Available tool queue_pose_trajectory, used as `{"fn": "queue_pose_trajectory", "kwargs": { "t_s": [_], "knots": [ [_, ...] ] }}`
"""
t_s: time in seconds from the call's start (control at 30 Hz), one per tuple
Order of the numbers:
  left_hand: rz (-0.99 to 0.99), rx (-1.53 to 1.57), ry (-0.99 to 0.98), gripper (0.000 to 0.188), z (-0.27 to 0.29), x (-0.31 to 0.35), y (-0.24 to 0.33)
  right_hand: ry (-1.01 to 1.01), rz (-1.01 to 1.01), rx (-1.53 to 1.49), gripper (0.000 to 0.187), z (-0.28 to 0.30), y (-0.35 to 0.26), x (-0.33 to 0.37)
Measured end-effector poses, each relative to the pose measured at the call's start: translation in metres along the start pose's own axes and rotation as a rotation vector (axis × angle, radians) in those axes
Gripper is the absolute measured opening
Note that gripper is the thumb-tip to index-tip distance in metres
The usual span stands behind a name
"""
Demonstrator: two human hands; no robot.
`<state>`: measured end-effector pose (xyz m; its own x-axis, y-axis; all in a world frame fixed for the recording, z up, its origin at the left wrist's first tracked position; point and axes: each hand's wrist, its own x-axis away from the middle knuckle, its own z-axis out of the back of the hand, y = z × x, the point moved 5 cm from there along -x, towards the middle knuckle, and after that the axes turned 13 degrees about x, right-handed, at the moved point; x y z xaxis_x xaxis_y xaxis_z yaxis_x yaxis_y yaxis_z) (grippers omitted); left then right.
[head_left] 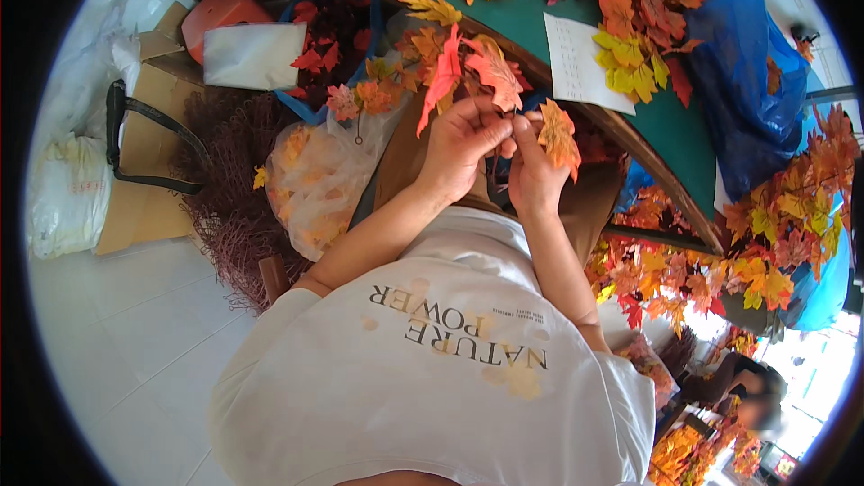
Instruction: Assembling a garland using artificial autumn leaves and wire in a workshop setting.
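My two hands meet in front of my lap, fingertips nearly touching. My left hand (462,146) is closed in a pinch on the stem of an artificial maple-leaf spray, whose red-pink leaves (493,72) rise above the fingers. My right hand (535,171) pinches at the same spot, with an orange-yellow artificial maple leaf (560,139) sticking out beside its fingers. The thin stems between the fingertips are mostly hidden.
A green-topped table (661,148) curves ahead, bearing loose maple leaves, a white paper sheet (576,63) and a blue plastic bag (745,72). To the left are brown wiry stems (229,189), a leaf-filled clear bag (310,189) and cardboard (148,162). Another person sits at lower right.
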<state>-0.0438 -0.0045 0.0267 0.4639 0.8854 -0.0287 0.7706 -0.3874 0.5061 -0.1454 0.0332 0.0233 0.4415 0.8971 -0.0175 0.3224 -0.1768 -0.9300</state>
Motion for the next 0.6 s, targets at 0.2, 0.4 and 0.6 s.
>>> {"fn": "queue_pose_trajectory", "kwargs": {
  "t_s": [0.2,0.4,0.6],
  "knots": [
    [-0.015,0.067,0.039,0.009,0.007,0.001,-0.001,-0.081,0.042,0.140,0.011,0.000,0.003,0.000],
    [-0.154,0.125,0.181,0.008,0.020,-0.006,0.009,-0.132,0.090,0.388,0.022,-0.013,0.009,0.007],
    [-0.135,0.090,0.361,0.018,0.046,-0.013,-0.003,-0.181,0.602,1.402,0.013,-0.018,0.001,0.011]
  ]
}}
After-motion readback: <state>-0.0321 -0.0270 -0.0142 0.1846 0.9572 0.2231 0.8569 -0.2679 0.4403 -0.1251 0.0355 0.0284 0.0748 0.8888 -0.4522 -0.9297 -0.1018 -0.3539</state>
